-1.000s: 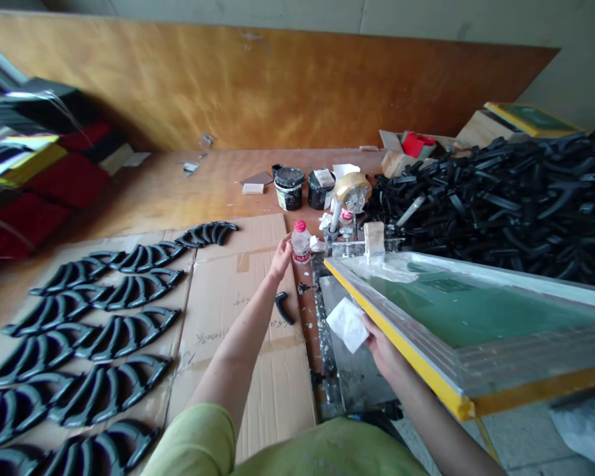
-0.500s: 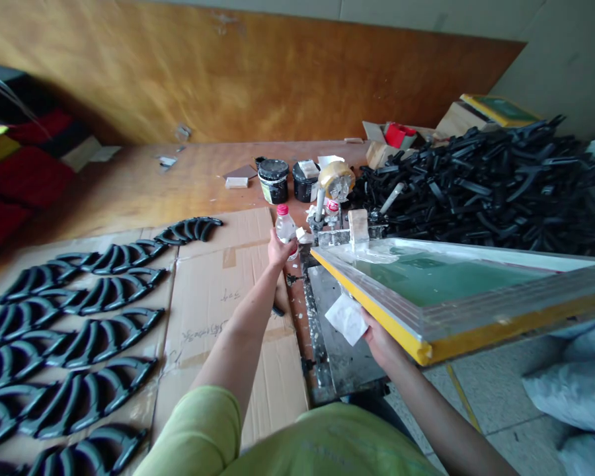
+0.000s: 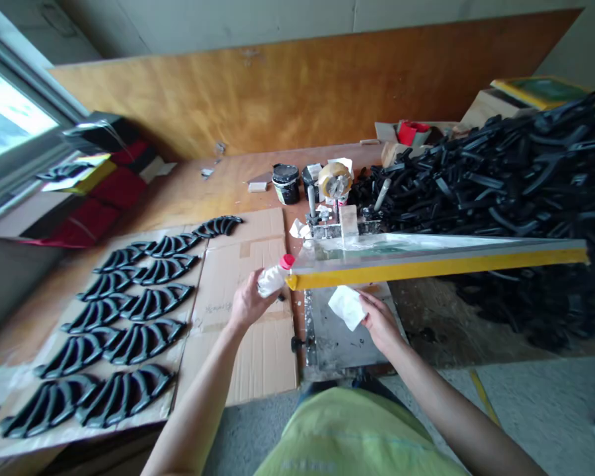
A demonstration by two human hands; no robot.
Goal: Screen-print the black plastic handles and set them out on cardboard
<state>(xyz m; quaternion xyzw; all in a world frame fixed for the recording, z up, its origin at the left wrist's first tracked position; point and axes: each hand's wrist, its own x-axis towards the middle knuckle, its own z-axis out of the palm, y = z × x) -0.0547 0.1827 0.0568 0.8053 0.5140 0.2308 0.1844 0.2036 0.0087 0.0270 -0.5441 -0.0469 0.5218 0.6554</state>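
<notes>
My left hand [image 3: 248, 301] is wrapped round a clear plastic bottle [image 3: 270, 281] with a red cap, tilted to the right over the cardboard. The cap is close to the near left corner of a yellow-edged screen printing frame [image 3: 441, 270]. Between the fingers of my right hand [image 3: 378, 318] is a white tissue [image 3: 347, 307]. That hand is below the raised frame, above a stained metal plate [image 3: 334, 347]. A green mesh shows inside the frame.
Curved black plastic parts [image 3: 141, 340] lie in rows on the cardboard sheet [image 3: 242, 357] at left. A large heap of black parts [image 3: 476, 178] fills the right. Behind the frame are paint tubs [image 3: 286, 185] and a tape roll [image 3: 334, 180].
My left hand has lifted the bottle from the table, brought it nearer and tipped it right. The tissue stays in my right hand under the frame. The view has shifted.
</notes>
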